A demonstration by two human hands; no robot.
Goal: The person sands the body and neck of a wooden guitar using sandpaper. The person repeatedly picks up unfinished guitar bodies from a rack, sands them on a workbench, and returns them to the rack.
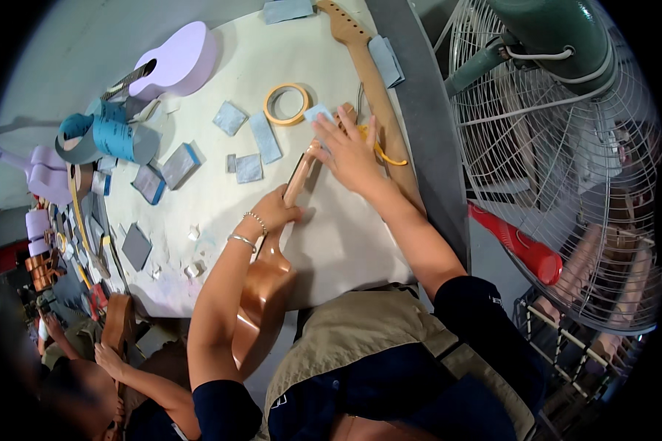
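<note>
A glossy copper-brown ukulele (pixel 268 283) slants from my lap up over the table edge, its body near my waist. My left hand (pixel 274 209), with bracelets at the wrist, is closed around its neck close to the body. My right hand (pixel 353 158) lies over the upper neck, fingers stretched and spread toward the headstock (pixel 347 112). A light blue sandpaper piece (pixel 318 112) shows at its fingertips; whether they press on it or it lies beneath, I cannot tell.
Around lie a tape roll (pixel 287 87), several sandpaper pieces (pixel 265 137), sanding blocks (pixel 181 166), and a blue abrasive roll (pixel 114 132). A lilac ukulele (pixel 187 59) sits at the back left, a bare wooden neck (pixel 381 95) along the right edge. A caged fan (pixel 559 176) stands right; a co-worker (pixel 154 386) sits left.
</note>
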